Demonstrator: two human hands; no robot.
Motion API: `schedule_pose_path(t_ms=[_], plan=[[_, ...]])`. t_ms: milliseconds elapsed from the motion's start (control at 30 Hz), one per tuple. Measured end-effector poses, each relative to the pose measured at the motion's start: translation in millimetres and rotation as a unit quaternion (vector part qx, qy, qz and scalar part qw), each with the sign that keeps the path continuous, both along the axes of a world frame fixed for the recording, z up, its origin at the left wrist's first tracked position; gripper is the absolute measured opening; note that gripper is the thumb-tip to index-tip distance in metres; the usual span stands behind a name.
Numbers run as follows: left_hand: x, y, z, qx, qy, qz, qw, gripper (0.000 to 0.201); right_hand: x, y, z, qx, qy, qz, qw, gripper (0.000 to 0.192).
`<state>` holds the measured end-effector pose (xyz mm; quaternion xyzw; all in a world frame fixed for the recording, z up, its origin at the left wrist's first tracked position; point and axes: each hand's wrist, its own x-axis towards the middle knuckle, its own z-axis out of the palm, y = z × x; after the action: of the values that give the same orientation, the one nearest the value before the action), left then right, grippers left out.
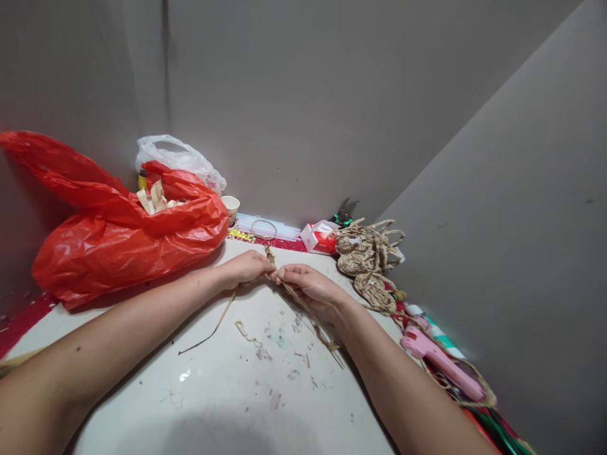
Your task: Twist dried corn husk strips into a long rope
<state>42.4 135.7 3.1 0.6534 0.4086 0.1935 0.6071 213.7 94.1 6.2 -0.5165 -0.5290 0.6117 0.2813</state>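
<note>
My left hand point(244, 268) and my right hand point(310, 287) meet at the middle of the white table point(213, 392), both pinching a thin braid of dried straw point(271, 256). The braid's tip sticks up between the fingertips. Loose straw strands point(313, 322) trail from under my right hand toward me. Another long strand point(213, 328) hangs down from my left hand across the table.
A large red plastic bag point(118, 234) with pale husks point(154, 199) lies at the left, a white bag point(177, 155) behind it. Woven straw pieces point(370, 259), a red-white box point(320, 237), pliers point(345, 212), a paper cup point(231, 205) and a pink glue gun point(439, 360) line the right and back edges.
</note>
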Motion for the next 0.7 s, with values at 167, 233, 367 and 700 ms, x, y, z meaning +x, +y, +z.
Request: schedule_pose_path(t_ms=[167, 233, 367, 700], plan=[[0.2, 0.2, 2.6, -0.049, -0.010, -0.020, 0.999, 0.013, 0.7, 0.2, -4.9, 0.085, -0.074, 0.001, 0.994, 0.027], [0.5, -0.1, 3.4, -0.055, -0.005, -0.025, 0.998, 0.013, 1.3, 1.2, -6.6, 0.134, -0.126, 0.000, 0.983, 0.024], [1.1, 0.2, 4.1, -0.072, 0.015, -0.019, 0.997, 0.021, -0.3, 1.4, -6.9, 0.221, -0.250, 0.012, 0.943, 0.022], [5.7, -7.0, -1.7, -0.010, 0.021, 0.040, 0.999, 0.015, -6.6, -11.2, 3.9, 0.319, -0.468, 0.015, 0.824, 0.020]])
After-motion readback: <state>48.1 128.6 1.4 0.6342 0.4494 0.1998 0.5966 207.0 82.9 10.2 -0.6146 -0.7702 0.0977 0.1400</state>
